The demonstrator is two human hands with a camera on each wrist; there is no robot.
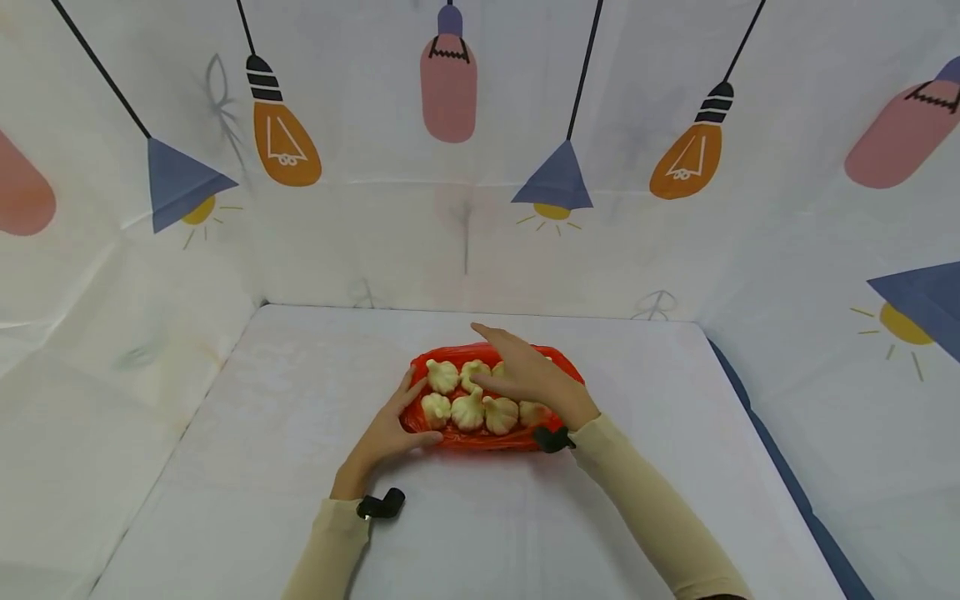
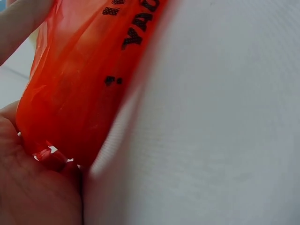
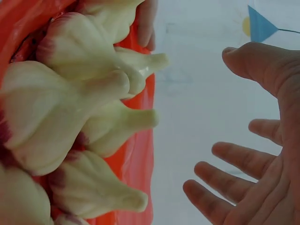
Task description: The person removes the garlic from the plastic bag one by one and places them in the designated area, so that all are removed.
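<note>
A red plastic bag point(image 1: 480, 443) with black lettering lies on the white table, its top spread wide. Garlic bulbs point(image 1: 468, 411) sit in two rows inside it. My left hand point(image 1: 386, 433) holds the bag's left end, thumb along the near side and fingers along the left side; in the left wrist view the red plastic point(image 2: 70, 103) bulges between the digits. Over the right part of the bag hovers my right hand point(image 1: 528, 371), fingers extended, hiding some bulbs. The right wrist view shows that hand point(image 3: 262, 178) spread and holding nothing, beside the garlic bulbs point(image 3: 61, 112).
White sheets printed with hanging lamps surround the white table point(image 1: 300, 375) at the back and sides. A blue strip point(image 1: 780, 467) runs along the table's right edge. Each wrist carries a small black camera mount point(image 1: 381, 503).
</note>
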